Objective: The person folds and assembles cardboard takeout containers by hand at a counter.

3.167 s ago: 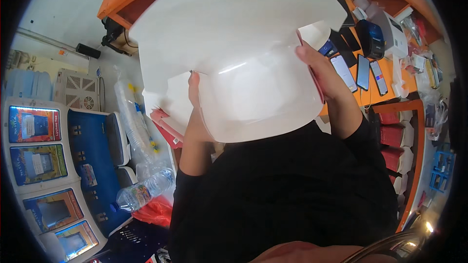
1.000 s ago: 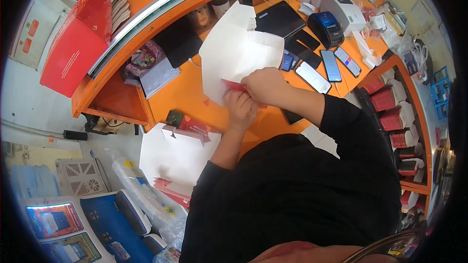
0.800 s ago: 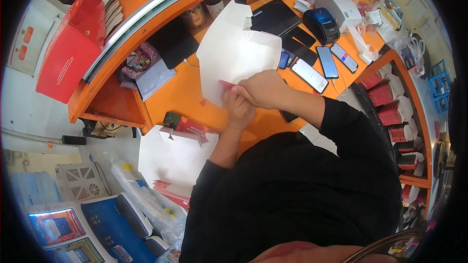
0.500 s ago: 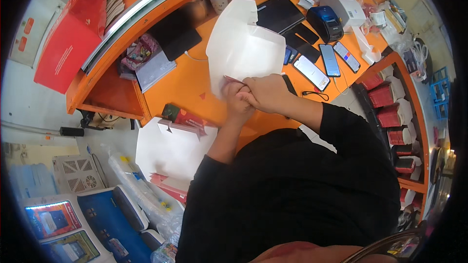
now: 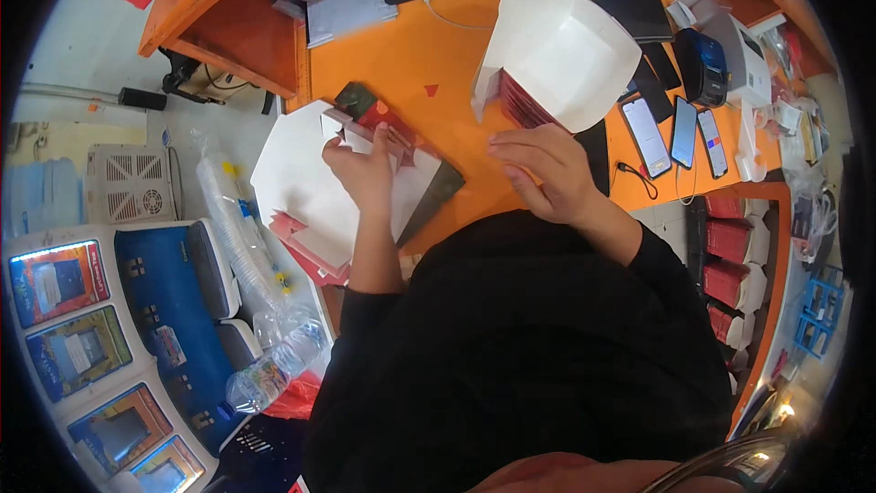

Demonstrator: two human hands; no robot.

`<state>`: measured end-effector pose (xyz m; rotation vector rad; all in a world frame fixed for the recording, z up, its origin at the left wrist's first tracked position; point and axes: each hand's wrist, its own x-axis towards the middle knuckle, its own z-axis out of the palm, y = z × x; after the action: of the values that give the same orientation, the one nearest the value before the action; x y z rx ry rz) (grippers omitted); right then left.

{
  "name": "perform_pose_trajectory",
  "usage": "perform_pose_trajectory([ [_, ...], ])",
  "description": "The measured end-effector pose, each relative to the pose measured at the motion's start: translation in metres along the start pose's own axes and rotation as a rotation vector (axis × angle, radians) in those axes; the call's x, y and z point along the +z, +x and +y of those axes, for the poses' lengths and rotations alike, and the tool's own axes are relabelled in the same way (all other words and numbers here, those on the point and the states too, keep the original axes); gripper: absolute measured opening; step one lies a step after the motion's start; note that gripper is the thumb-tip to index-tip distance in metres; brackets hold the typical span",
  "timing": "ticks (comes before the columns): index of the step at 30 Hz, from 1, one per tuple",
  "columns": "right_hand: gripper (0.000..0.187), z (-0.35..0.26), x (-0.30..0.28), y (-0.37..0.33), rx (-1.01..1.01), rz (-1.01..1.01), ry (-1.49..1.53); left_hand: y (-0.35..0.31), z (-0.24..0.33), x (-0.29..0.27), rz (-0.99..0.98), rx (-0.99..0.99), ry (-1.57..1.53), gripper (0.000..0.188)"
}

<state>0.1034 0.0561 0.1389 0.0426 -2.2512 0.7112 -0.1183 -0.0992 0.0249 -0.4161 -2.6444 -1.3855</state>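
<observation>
Left hand (image 5: 365, 173): half open, thumb and fingers at the upper folds of the flat carton (image 5: 294, 162); I cannot tell whether it grips.
Right hand (image 5: 557, 175): loosely open, holding nothing, just off the white box's six o'clock side.
White box (image 5: 577, 47): partly formed, at one o'clock on the orange surface (image 5: 379, 59).
Flat carton: ten o'clock.
Phones (image 5: 646, 135): three, side by side, two o'clock.

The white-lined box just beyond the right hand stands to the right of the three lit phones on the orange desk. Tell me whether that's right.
One thing is wrong: the side. In the head view, the white-lined box stands to the left of the three lit phones on the orange desk. It is indeed just beyond the right hand.
</observation>
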Motion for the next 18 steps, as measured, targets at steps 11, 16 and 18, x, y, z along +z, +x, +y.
perform_pose_trajectory([
  [11,0.019,-0.005,0.028,0.002,0.009,-0.092,0.093,0.013,-0.058,-0.029,-0.513,-0.148,-0.099,0.034],
  [16,0.020,-0.007,0.039,-0.001,0.011,-0.187,0.110,-0.008,-0.070,-0.028,-0.610,-0.267,-0.321,0.038],
  [18,0.020,-0.012,0.043,0.001,0.006,-0.185,0.125,-0.009,-0.070,-0.023,-0.577,-0.220,-0.300,0.050],
])
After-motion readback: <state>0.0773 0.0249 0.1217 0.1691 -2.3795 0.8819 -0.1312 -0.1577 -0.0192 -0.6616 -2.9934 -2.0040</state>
